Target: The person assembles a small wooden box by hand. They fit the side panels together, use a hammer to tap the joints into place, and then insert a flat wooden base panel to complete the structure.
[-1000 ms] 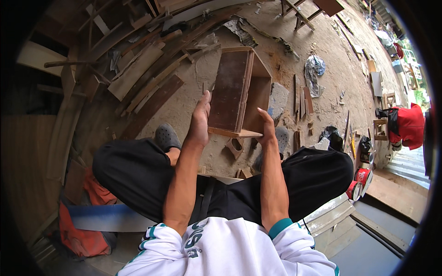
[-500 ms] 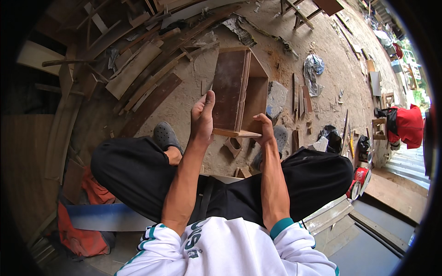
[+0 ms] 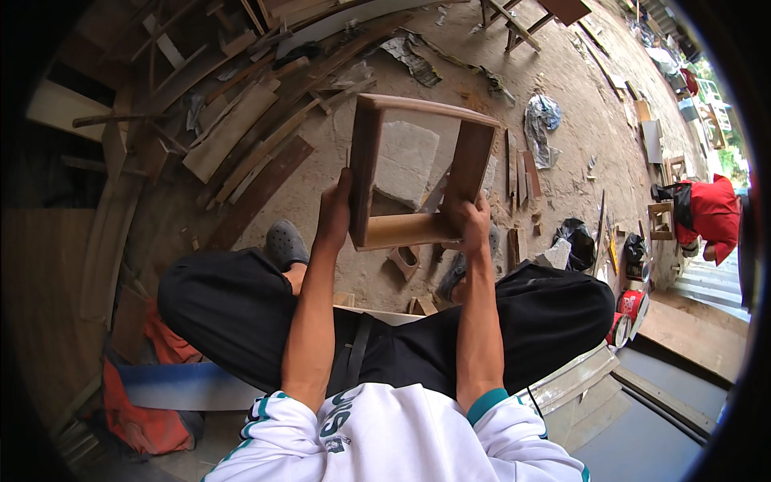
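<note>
A brown wooden box frame [image 3: 367,173], four-sided with an opening through its middle, is held up in front of me between both hands. My left hand [image 3: 333,210] grips its left side, thumb up along the outer face. At the lower right corner, my right hand [image 3: 472,223] is closed on the frame, its thumb against the inside. Through the opening shows a pale stone block [image 3: 406,163] on the ground. Most of my left fingers are hidden behind the wood.
Planks and offcuts [image 3: 265,181] lie heaped at the left. A crumpled plastic sheet [image 3: 542,128], a black plastic bag [image 3: 575,243] and red cans [image 3: 631,305] are on the right. A person in red [image 3: 711,215] is at the far right. Small wood scraps [image 3: 406,261] lie between my feet.
The wooden frame has been turned, from showing its broad side panel to showing its opening, through which the stone is visible. Both hands stay on it; the right thumb now lies inside.
</note>
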### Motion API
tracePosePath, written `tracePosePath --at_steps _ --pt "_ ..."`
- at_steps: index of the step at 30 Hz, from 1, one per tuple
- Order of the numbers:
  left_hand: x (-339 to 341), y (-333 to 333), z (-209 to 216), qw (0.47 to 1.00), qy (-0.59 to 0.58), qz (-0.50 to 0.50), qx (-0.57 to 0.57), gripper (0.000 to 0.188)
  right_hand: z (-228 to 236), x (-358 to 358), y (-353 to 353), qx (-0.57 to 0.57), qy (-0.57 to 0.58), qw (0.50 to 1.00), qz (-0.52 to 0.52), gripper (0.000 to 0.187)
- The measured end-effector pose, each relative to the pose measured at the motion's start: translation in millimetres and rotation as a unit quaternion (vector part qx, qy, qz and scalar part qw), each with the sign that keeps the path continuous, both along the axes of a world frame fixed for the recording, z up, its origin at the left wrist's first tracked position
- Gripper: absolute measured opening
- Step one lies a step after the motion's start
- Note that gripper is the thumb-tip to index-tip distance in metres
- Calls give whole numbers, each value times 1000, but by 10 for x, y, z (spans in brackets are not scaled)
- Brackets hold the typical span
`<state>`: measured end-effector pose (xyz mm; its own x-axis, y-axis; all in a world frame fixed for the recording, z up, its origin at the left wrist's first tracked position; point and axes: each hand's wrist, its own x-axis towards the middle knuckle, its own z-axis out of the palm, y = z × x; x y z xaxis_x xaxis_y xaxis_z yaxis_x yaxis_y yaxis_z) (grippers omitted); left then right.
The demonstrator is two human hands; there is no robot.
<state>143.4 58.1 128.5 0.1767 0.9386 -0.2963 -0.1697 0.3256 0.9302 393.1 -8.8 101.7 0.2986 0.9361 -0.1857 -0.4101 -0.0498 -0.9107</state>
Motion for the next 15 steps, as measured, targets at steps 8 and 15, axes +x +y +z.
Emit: tracePosePath --at_steps 8,15 --pt "31 31 -301 973 -154 73 -157 58 153 -100 -20 95 -142 984 42 59" --pt "317 -64 -596 962 -190 34 -193 59 289 143 -190 -82 -249 965 23 54"
